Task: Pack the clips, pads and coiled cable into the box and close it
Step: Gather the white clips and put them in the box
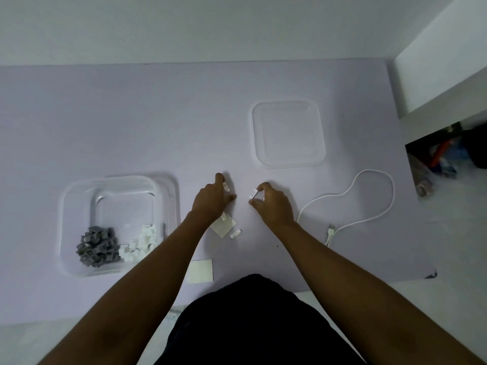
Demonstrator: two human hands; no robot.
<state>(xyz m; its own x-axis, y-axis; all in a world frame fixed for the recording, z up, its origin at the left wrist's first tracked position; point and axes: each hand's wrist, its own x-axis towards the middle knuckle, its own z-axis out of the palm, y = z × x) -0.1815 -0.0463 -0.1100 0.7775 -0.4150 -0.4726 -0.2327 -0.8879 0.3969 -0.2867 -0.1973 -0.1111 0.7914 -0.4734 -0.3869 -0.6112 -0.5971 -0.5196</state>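
Beyond your dark clothing (250, 325), left hand (212, 200) pinches a white clip (226, 186); right hand (272, 204) pinches a second clip (254, 193); box (63, 219) lies left.

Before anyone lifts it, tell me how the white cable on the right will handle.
Probably floppy: the white cable lies in loose wandering curves on the mat, so lifted at one point it would likely droop. It looks thin, so likely light. Its USB plug end may dangle and swing, since nothing is coiled yet.
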